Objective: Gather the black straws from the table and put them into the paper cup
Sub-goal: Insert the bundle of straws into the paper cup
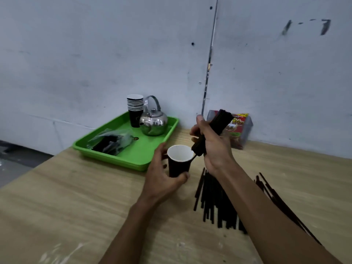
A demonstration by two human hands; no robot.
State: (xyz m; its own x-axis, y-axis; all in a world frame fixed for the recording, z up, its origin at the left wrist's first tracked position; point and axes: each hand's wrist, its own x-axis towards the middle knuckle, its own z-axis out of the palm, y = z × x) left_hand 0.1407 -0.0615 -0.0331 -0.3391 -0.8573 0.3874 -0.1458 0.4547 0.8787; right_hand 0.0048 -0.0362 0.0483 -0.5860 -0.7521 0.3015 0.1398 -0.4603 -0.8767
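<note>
A black paper cup [179, 165] with a white inside stands on the wooden table, and my left hand [162, 174] grips it round its side. My right hand [213, 145] holds a thick bundle of black straws [219, 122], tilted, with its lower end just right of the cup's rim. One straw's tip touches the rim. Several more black straws [213, 202] lie loose on the table under my right forearm, and others [274, 199] show to its right.
A green tray [133, 159] at the back left carries a stack of paper cups [135, 109], a steel kettle [153, 121] and a plastic bag of dark items [112, 141]. A clear box with a red packet [238, 128] stands by the wall.
</note>
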